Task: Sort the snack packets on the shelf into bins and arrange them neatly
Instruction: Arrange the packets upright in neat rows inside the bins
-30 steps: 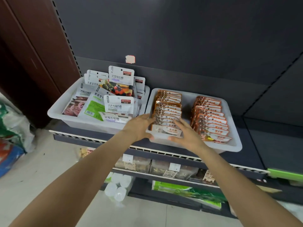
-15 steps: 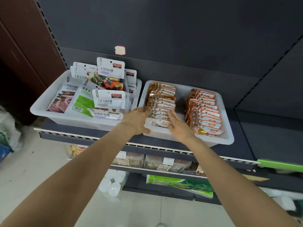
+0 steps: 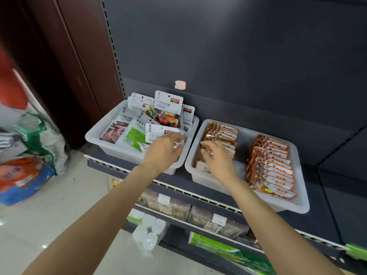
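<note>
Two white bins stand side by side on the dark shelf. The left bin (image 3: 95,135) holds a loose jumble of white snack packets (image 3: 166,110), some upright, some lying flat. The right bin (image 3: 297,204) holds two neat rows of orange packets, a left row (image 3: 222,132) and a right row (image 3: 272,161). My left hand (image 3: 164,150) is over the front right corner of the left bin, its blurred fingers pinching the edge of a white packet (image 3: 156,133). My right hand (image 3: 217,157) is on the front of the left orange row, fingers curled over the packet tops.
The shelf's front rail (image 3: 178,190) runs below the bins, with boxed goods (image 3: 178,207) and a green pack (image 3: 228,249) on lower shelves. Clear cups (image 3: 149,233) stand on the floor. Filled bags (image 3: 29,151) lie at the left by a brown wall.
My left hand left the orange row and moved left into the white-packet bin. My right hand stayed on the left orange row. The camera swung, so the bins appear further right.
</note>
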